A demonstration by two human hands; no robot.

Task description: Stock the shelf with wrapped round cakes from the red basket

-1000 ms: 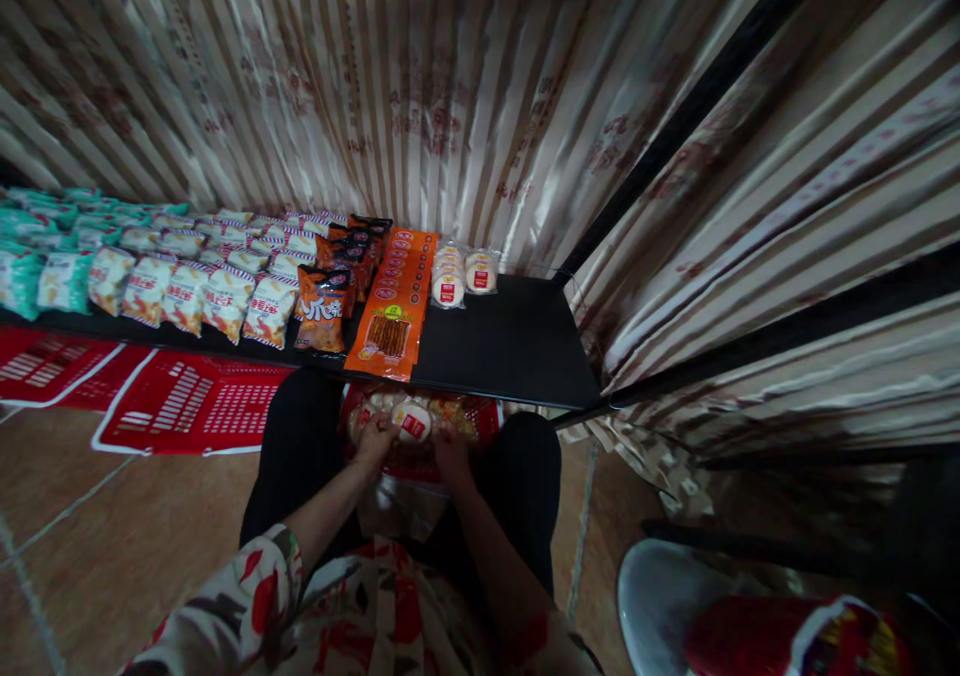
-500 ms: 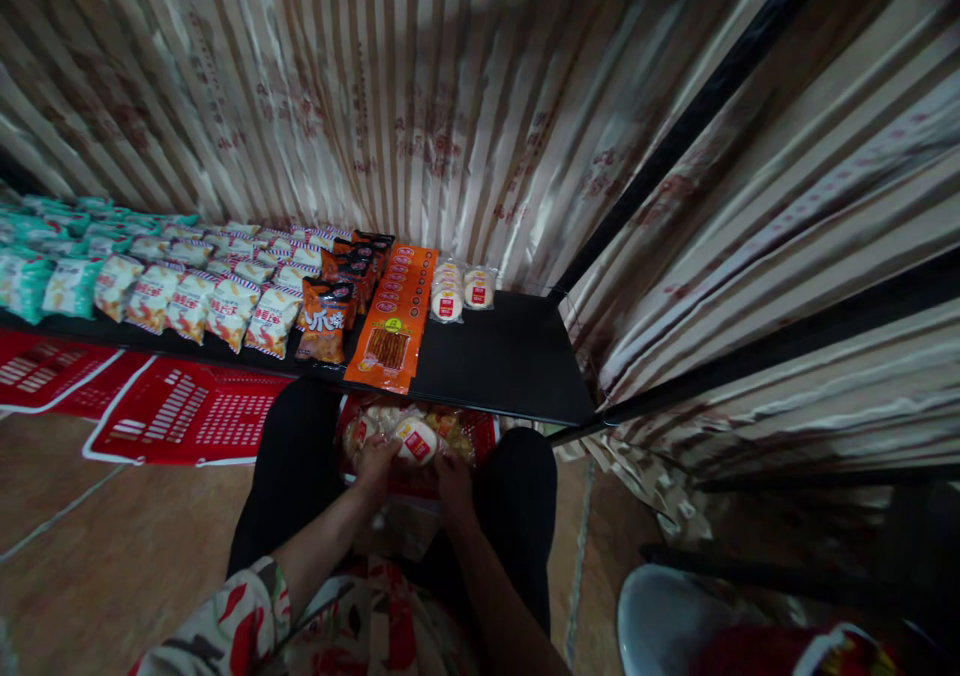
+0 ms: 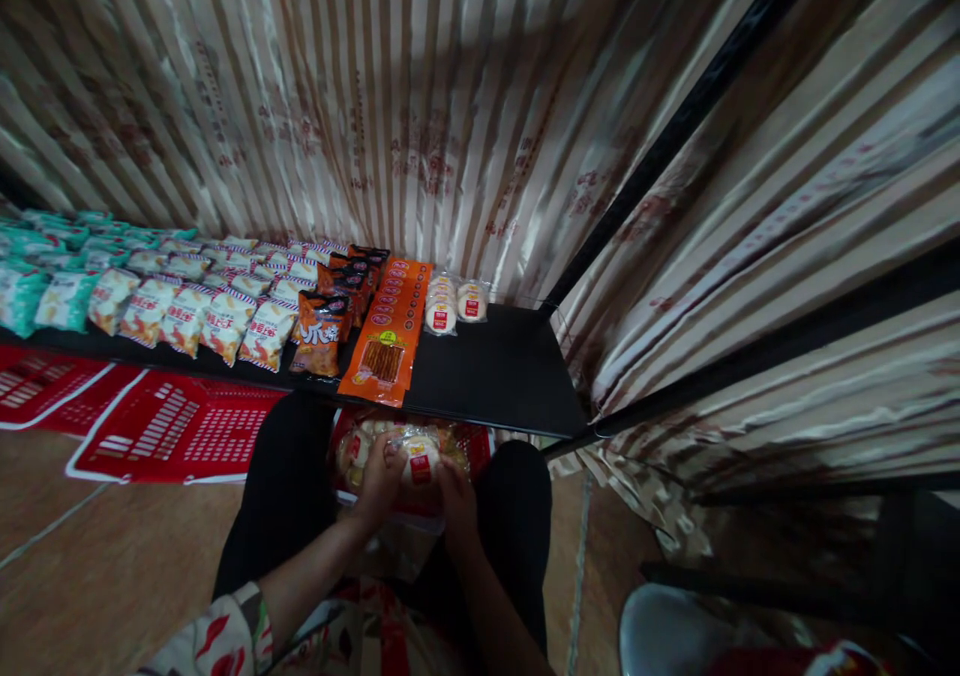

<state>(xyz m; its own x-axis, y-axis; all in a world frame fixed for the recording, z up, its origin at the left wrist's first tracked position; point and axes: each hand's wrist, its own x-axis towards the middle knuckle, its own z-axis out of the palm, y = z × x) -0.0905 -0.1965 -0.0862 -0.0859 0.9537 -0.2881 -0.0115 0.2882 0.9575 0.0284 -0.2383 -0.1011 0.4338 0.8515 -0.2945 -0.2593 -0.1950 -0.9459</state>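
Both hands are down at a red basket [image 3: 480, 444] resting on my lap, below the edge of a black shelf [image 3: 495, 376]. My left hand [image 3: 381, 478] and my right hand [image 3: 455, 491] are closed on the same clear packet of round white cakes with a red label [image 3: 420, 459], lifted a little above the basket. More such packets fill the basket [image 3: 358, 446]. On the shelf, two short rows of the same cake packets [image 3: 450, 304] lie beside long orange snack packs [image 3: 386, 341].
Rows of orange, white-and-red and teal snack bags [image 3: 187, 306] cover the shelf to the left. Red baskets [image 3: 172, 426] lie on the tiled floor below it. Striped curtains [image 3: 420, 116] hang behind and to the right. A white stool [image 3: 667, 631] stands at lower right.
The view has tilted a little, so the shelf sits lower in the picture. Both hands have risen slightly with the cake packet and closed in on it.
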